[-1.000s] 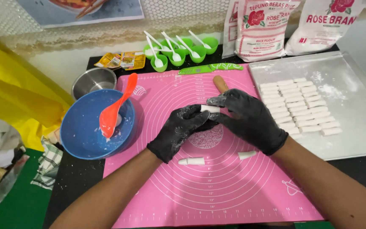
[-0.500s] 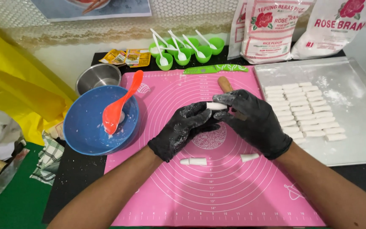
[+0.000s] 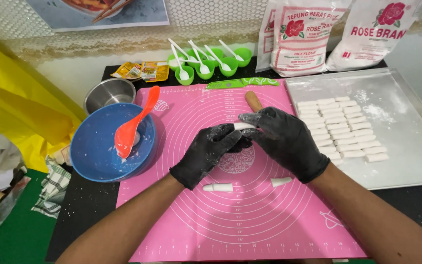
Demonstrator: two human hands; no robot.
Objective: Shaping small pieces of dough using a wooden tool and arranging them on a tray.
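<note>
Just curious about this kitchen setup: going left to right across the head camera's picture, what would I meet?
Yellow plastic sheet → blue bowl with orange spatula → left hand → right hand → rows of white dough sticks → metal tray.

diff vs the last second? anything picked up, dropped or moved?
Almost nothing. Both gloved hands, left hand and right hand, keep the same white dough piece pinched between their fingers above the pink mat; nothing was taken up or let go. The two dough pieces on the mat, the blue bowl with its orange spatula, and the tray of dough sticks stayed put.
</note>
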